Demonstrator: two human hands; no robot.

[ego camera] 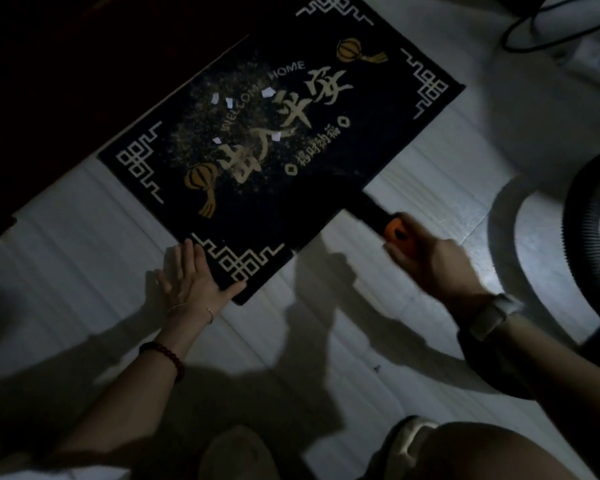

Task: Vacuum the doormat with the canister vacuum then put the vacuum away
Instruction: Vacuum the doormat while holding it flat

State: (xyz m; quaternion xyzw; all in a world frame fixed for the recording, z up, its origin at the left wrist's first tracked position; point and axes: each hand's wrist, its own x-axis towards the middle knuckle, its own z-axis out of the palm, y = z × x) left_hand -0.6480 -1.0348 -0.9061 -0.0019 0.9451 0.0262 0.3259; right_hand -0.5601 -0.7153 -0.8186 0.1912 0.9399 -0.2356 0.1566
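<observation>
A black doormat (378,109) with gold patterns and lettering lies slanted on the pale floor. Fine grit and a few white paper scraps (267,92) are scattered over its middle. My left hand (191,275) lies flat, fingers straight, on the mat's near corner and the floor beside it. My right hand (430,258) grips the orange handle (397,232) of the black vacuum nozzle (364,202), whose dark tip reaches onto the mat's right edge. The ribbed black vacuum hose (586,237) curves at the right.
A dark door or furniture (66,81) borders the mat at the upper left. Black cables (534,36) and a pale appliance body (589,60) lie at the upper right. My knees and a slipper (236,452) sit at the bottom. The room is dim.
</observation>
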